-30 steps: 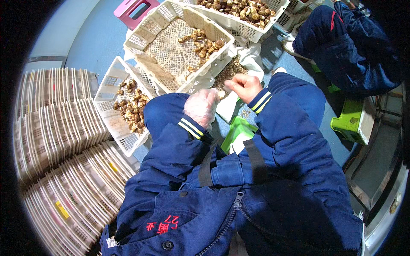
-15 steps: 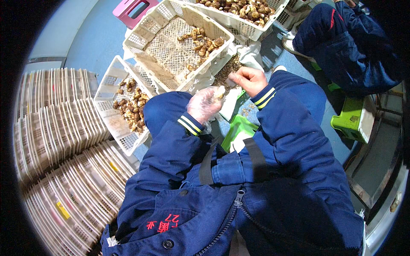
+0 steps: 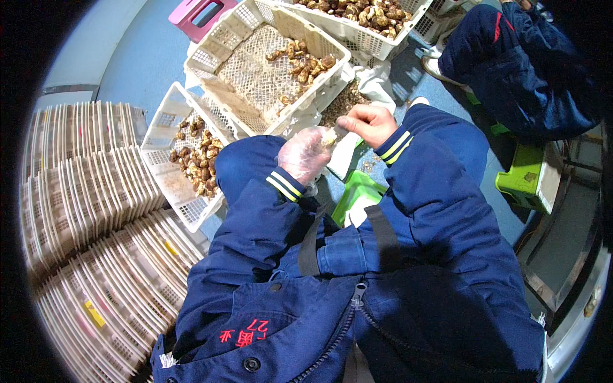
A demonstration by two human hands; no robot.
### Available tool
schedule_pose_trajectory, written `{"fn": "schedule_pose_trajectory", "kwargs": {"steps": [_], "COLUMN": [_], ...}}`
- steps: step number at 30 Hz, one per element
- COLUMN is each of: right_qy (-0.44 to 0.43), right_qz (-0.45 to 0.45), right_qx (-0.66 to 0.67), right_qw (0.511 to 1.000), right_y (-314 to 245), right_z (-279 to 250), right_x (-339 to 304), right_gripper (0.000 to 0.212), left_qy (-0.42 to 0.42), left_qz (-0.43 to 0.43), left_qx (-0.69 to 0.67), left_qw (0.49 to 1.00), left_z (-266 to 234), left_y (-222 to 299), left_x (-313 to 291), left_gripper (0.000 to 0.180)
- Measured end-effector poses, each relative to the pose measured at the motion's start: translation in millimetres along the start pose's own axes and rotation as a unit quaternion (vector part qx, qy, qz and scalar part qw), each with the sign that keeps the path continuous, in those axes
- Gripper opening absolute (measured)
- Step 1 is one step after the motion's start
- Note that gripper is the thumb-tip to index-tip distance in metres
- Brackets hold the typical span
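In a clear plastic glove, my left hand [image 3: 302, 155] is closed around a mushroom [image 3: 329, 137], whose pale end pokes out past the fingers. My bare right hand [image 3: 371, 125] pinches a small, thin grey blade [image 3: 340, 131] between thumb and fingers, right beside that pale end. Whether the blade touches the mushroom I cannot tell. Beyond the hands stands a white plastic crate [image 3: 239, 118] with brown-capped mushrooms [image 3: 306, 67] along its right side. A lower white crate [image 3: 159, 150] at the left holds more mushrooms [image 3: 199, 163].
Brown trimmings [image 3: 345, 102] lie beyond my hands, near a white bag [image 3: 377, 86]. Another mushroom-filled crate [image 3: 377, 46] stands at the back. Stacked crates [image 3: 96, 210] fill the left. A green stool [image 3: 527, 179] and a co-worker's legs [image 3: 504, 76] are at the right; a pink stool [image 3: 191, 22] is behind.
My right hand has shifted slightly left and the blade is closer to the mushroom in my left hand. The left hand has barely moved.
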State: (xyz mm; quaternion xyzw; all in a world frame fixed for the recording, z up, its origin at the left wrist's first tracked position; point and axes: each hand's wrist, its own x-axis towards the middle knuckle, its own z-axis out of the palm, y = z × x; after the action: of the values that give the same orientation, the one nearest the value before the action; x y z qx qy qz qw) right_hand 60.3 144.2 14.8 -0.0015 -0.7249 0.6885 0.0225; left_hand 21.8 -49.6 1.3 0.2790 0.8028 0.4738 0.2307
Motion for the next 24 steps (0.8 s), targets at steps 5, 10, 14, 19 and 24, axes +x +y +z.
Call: {"fn": "schedule_pose_trajectory", "kwargs": {"steps": [5, 10, 14, 19, 24], "right_qy": [0.071, 0.11, 0.121, 0.066, 0.023], "right_qz": [0.006, 0.017, -0.008, -0.012, 0.006], "right_qx": [-0.088, -0.132, -0.086, 0.03, -0.017], "right_qw": [0.994, 0.985, 0.989, 0.997, 1.0], "right_y": [8.9, 7.3, 3.1, 5.7, 8.3], "right_z": [-3.3, -1.7, -6.8, -7.3, 0.4], "right_x": [7.1, 3.6, 5.9, 5.9, 3.3], "right_gripper": [0.023, 0.022, 0.023, 0.023, 0.018], "left_qy": [0.044, 0.071, 0.045, -0.052, -0.086], "left_qz": [0.101, 0.135, 0.062, -0.088, -0.102], "left_qx": [0.148, 0.204, 0.009, -0.319, -0.372], "left_qw": [0.983, 0.967, 0.997, 0.942, 0.919], "left_z": [1.3, -3.1, 0.6, -0.4, -0.1], "left_y": [-24.4, 12.4, 12.5, 27.5, 23.5], "left_x": [3.2, 2.8, 3.0, -0.8, -1.5], "left_gripper": [0.023, 0.022, 0.023, 0.032, 0.033]}}
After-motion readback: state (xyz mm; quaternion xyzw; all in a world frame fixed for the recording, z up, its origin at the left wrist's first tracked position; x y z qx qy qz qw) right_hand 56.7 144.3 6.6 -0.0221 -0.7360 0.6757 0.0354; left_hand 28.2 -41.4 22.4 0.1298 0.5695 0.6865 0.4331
